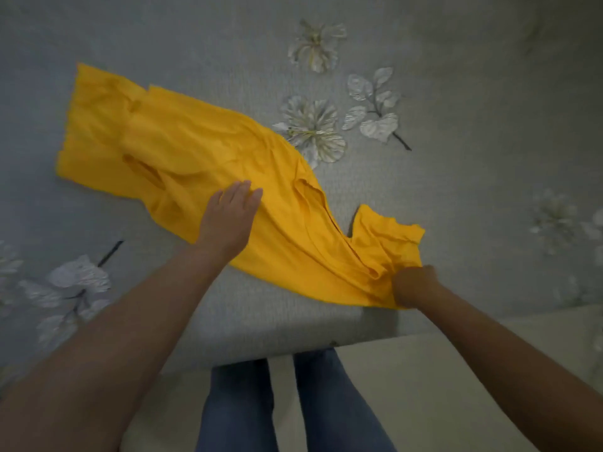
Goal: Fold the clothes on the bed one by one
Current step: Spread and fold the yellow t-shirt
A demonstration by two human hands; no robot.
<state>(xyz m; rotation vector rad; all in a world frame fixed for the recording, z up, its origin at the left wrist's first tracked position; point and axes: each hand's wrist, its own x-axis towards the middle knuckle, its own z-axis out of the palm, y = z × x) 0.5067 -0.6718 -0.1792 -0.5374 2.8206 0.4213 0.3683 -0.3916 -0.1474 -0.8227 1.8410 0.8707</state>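
A yellow T-shirt (208, 151) lies stretched across the grey floral bedspread (456, 76), from 10 o'clock toward 4 o'clock. The left hand (228, 220) presses it flat, fingers straight. The right hand (412, 285) grips its near end, fingers curled.
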